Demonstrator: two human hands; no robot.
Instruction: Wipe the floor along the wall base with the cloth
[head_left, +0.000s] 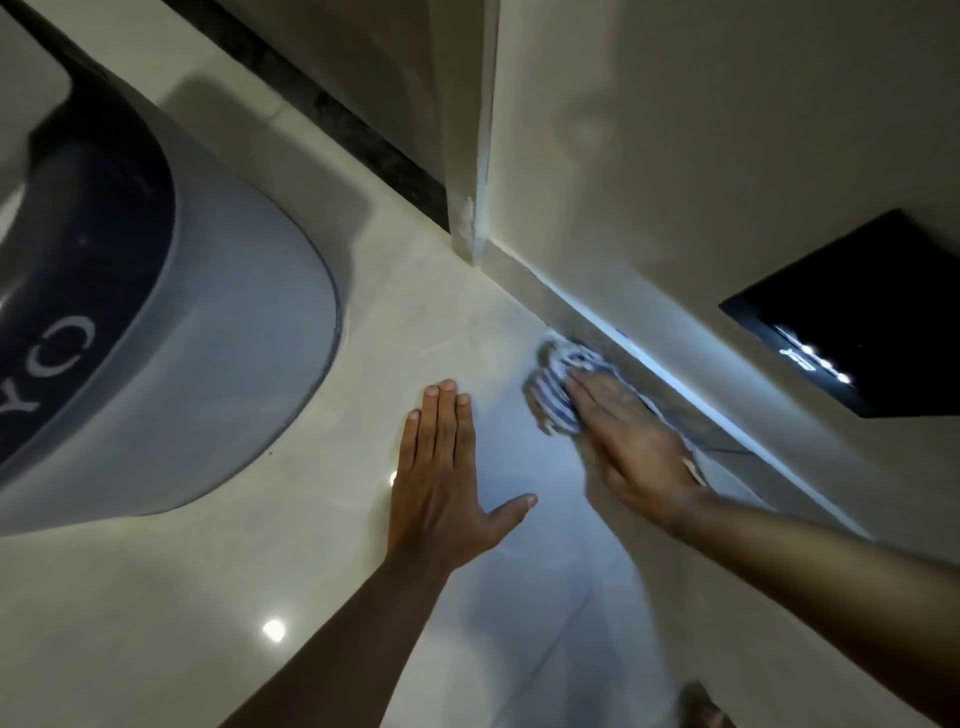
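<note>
- Nearest the camera, your two bare forearms reach forward over the glossy cream tiled floor (208, 545), which shows bright spots of reflected light.
- Your left hand (447, 483) lies palm down and flat on the tile, fingers straight and together, thumb spread out to the side, gripping nothing.
- Your right hand (623, 441) is blurred; it presses flat on the blue-and-white striped cloth (556, 384), fingers extended over it rather than curled around it.
- That cloth sits bunched on the floor right against the grey skirting strip (675, 384) at the foot of the pale cream wall (727, 156), poking out ahead of your fingertips.
- Off to the left, well apart from both hands, a large rounded grey appliance with a dark navy top (218, 322) stands on the floor, pale letters showing on it.
- On the wall to the right sits a black rectangular panel (872, 322) with a row of small white lights.
- Farther on, a pale vertical door-frame edge (478, 130) meets the floor at the corner, with a dark speckled stone strip (374, 150) running behind it.
</note>
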